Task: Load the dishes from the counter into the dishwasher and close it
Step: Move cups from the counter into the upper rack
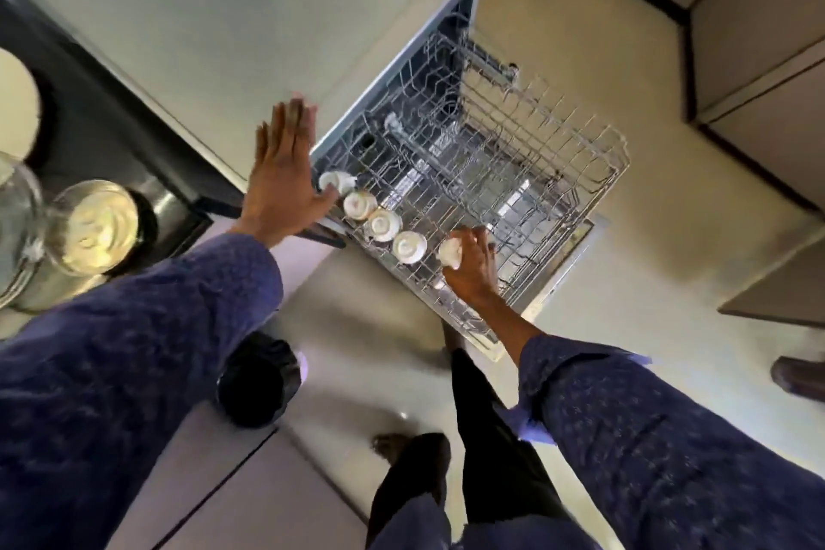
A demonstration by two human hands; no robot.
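The right hand (468,268) has its grip clamped on a small white cup (450,254), setting it fifth in a row of glazed, rounded cups (383,224) along the near edge of the wire rack (616,156). Set off the tines, it could tip and chip. The left hand (285,179) hovers flat, fingers apart, holding nothing. Smooth glass bowls (91,226) wait on the counter (147,188).

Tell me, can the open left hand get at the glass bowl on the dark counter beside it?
Probably yes. The left hand is open and empty, raised above the counter edge, and the clear glass bowl sits uncovered on the dark counter with nothing visible between them. The right hand is busy at the wire rack.
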